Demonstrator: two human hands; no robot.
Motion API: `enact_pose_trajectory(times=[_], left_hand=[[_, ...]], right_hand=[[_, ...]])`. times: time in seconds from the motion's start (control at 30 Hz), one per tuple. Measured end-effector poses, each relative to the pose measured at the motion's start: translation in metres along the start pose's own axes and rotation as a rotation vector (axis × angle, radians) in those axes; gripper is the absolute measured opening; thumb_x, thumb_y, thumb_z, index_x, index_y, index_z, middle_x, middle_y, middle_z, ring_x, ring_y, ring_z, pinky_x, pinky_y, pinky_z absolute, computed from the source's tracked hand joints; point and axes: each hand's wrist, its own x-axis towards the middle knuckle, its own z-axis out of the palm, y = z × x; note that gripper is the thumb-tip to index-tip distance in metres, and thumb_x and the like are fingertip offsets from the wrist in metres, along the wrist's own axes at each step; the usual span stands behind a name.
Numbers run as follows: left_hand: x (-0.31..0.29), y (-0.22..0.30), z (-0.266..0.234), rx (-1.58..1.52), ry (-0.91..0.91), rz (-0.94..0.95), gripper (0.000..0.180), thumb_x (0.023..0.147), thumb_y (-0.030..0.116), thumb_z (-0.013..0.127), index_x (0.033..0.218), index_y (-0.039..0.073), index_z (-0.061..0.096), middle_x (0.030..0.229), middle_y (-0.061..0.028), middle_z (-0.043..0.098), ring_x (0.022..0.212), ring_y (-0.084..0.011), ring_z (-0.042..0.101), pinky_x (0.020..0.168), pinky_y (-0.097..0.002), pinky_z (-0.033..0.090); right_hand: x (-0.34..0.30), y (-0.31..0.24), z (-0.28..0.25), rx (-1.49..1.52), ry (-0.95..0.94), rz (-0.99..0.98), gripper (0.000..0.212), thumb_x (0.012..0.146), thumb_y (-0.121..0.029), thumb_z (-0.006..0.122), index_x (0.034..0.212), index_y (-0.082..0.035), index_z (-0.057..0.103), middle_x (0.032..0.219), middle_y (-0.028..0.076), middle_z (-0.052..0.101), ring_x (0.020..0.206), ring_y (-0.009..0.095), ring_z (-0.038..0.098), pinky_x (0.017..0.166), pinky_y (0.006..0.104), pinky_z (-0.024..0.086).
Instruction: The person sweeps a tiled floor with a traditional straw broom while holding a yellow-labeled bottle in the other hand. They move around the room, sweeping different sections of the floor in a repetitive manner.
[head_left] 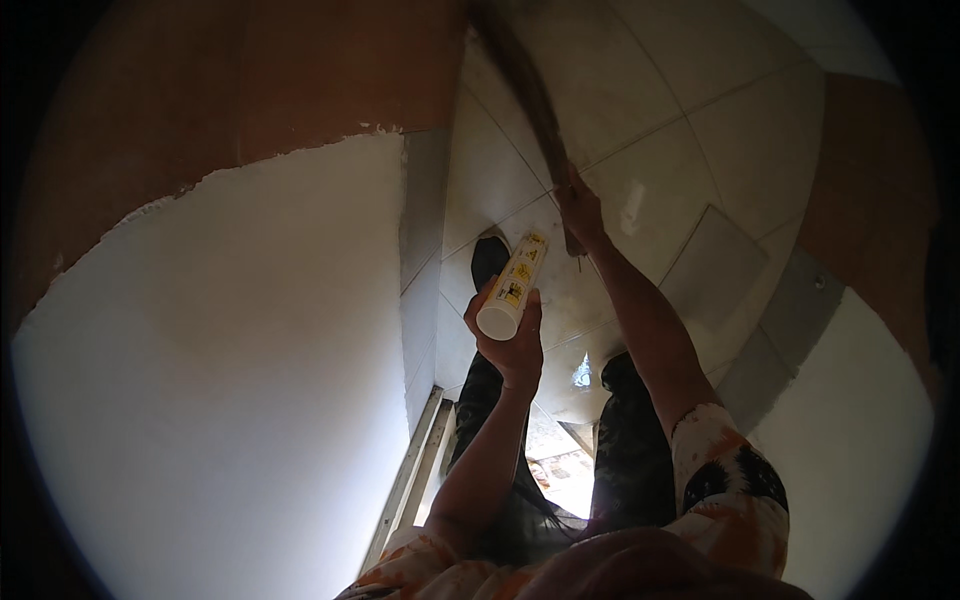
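My left hand [514,353] is wrapped round a white cylindrical tube [513,290] with yellow picture panels along its side. The tube tilts, its plain round white end toward me. Farther out and to the right, my right hand [580,207] grips a long, narrow dark-brown stick-like strip [535,95] close to its near end. The strip runs away from me and bends to the left at the top of the view; its far part is blurred and its exact kind cannot be made out. The two held things are apart.
Close on my left rises a wall [250,290], white below and reddish brown above. Another two-coloured wall [860,370] stands at right. Pale floor tiles [640,110] lie under me, with a square cover [715,255] at right. A wooden frame edge [410,480] is beside my left leg.
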Motion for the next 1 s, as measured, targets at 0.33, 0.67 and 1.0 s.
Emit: enact_pose_trajectory(times=[0.33, 0.67, 1.0], left_hand=[[0.016, 0.001, 0.000, -0.084, 0.041, -0.018, 0.064, 0.086, 0.003, 0.085, 0.135, 0.004, 0.044, 0.139, -0.0180, 0.058, 0.125, -0.0276, 0.061, 0.103, -0.0387, 0.057], [0.018, 0.003, 0.017, -0.112, 0.014, -0.036, 0.065, 0.085, 0.004, 0.086, 0.137, 0.003, 0.046, 0.139, -0.0176, 0.058, 0.126, -0.0288, 0.060, 0.107, -0.0428, 0.053], [0.041, 0.019, 0.021, -0.144, 0.021, -0.070, 0.063, 0.086, 0.003, 0.085, 0.136, 0.003, 0.045, 0.142, -0.0176, 0.056, 0.130, -0.0287, 0.057, 0.109, -0.0417, 0.052]], right_hand=[[0.040, -0.046, -0.030, -0.049, -0.052, 0.019, 0.071, 0.102, -0.041, 0.064, 0.164, -0.020, 0.038, 0.120, 0.013, 0.074, 0.096, 0.021, 0.071, 0.091, 0.0340, 0.056], [0.112, -0.138, 0.018, 0.432, -0.117, 0.112, 0.073, 0.103, -0.035, 0.067, 0.166, -0.017, 0.034, 0.088, 0.002, 0.057, 0.068, 0.012, 0.058, 0.054, 0.0305, 0.055], [0.128, -0.201, 0.041, 0.814, -0.034, 0.208, 0.047, 0.104, -0.031, 0.063, 0.149, -0.018, 0.053, 0.085, 0.007, 0.058, 0.059, 0.019, 0.060, 0.053, 0.0368, 0.055]])
